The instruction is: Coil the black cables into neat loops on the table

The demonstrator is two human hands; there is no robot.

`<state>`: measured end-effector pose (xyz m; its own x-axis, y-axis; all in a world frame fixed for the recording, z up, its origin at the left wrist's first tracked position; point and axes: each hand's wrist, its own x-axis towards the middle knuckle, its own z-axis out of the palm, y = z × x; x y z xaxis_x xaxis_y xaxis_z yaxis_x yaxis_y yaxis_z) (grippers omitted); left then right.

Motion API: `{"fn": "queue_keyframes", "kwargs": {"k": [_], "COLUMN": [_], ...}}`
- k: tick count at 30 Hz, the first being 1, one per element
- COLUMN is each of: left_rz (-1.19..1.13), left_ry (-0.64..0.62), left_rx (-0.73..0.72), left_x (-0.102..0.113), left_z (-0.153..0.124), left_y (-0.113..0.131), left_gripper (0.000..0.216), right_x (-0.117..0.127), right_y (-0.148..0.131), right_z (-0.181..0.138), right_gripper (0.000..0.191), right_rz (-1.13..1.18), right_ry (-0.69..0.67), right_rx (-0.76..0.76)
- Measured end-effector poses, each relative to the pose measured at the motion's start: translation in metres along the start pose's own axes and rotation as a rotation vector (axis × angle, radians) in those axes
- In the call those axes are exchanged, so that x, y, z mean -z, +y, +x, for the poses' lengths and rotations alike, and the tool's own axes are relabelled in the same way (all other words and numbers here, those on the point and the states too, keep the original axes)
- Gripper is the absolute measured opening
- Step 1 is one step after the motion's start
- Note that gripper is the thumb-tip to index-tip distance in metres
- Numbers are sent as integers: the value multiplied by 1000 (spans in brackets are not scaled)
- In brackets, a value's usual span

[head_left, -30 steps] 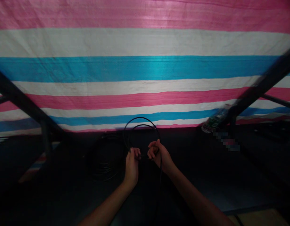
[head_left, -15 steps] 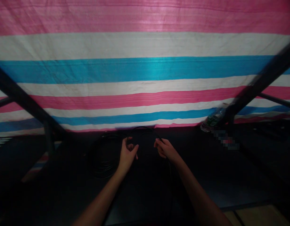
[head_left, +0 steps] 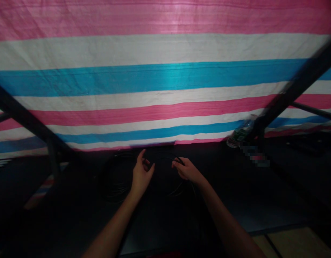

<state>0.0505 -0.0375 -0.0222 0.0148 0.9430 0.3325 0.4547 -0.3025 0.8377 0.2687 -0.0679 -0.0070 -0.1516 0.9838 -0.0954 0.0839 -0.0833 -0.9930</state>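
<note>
The right hand (head_left: 189, 168) pinches the cable (head_left: 180, 161), right of the coil (head_left: 118, 189); the left hand (head_left: 141, 172), just beside the coil, is spread wide, any contact unclear. A second ago the cable's loop stood up between both; now it has sunk low, apparently settling down. Cable thin, round, black; table (head_left: 160, 222) under the coil dark, smooth; behind, a creased, striped sheet (head_left: 165, 75); well right, a clear bottle (head_left: 236, 138)
</note>
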Motion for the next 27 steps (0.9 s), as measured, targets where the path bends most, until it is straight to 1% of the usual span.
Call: {"fn": "queue_keyframes", "kwargs": {"k": [2, 4, 5, 6, 8, 10, 12, 15, 17, 20, 24, 26, 27], "left_rz": [26, 7, -19, -57, -170, -351, -579, -854, -944, -1015, -1033, -1037, -1041], "left_ry": [-28, -79, -99, -112, -115, -89, -50, -1, 28, 96, 188, 235, 260], "left_rx": [-22, -26, -17, 6, 97, 230, 362, 482, 504, 493, 499, 499, 494], "left_x": [1, 2, 3, 3, 3, 3, 3, 5, 6, 5, 4, 5, 6], "left_z": [0, 0, 0, 0, 0, 2, 4, 7, 6, 4, 3, 3, 3], "left_y": [-1, -1, -1, 0, 1, 3, 6, 10, 13, 15, 15, 15, 15], "left_gripper": [57, 41, 36, 34, 33, 31, 30, 29, 28, 29, 32, 32, 33], "right_x": [-1, -1, 0, 0, 2, 3, 4, 4, 3, 1, 2, 3, 3], "right_y": [-2, -3, -4, -4, -5, -6, -5, -3, -1, 0, -4, -7, -7], "right_z": [-2, -3, -4, -5, -6, -6, -6, -4, -2, -1, -2, -4, -5], "right_gripper": [28, 28, 27, 26, 25, 26, 27, 28, 28, 26, 23, 29, 38], "right_rz": [-16, -15, -7, 3, 24, 39, 33, 38, 69, 102, 74, 57, 60], "right_ry": [-39, -46, -44, -41, -46, -60, -50, -14, 2, 15, -41, -84, -107], "right_rx": [1, 8, 12, 17, 42, 75, 100, 117, 125, 127, 117, 119, 123]}}
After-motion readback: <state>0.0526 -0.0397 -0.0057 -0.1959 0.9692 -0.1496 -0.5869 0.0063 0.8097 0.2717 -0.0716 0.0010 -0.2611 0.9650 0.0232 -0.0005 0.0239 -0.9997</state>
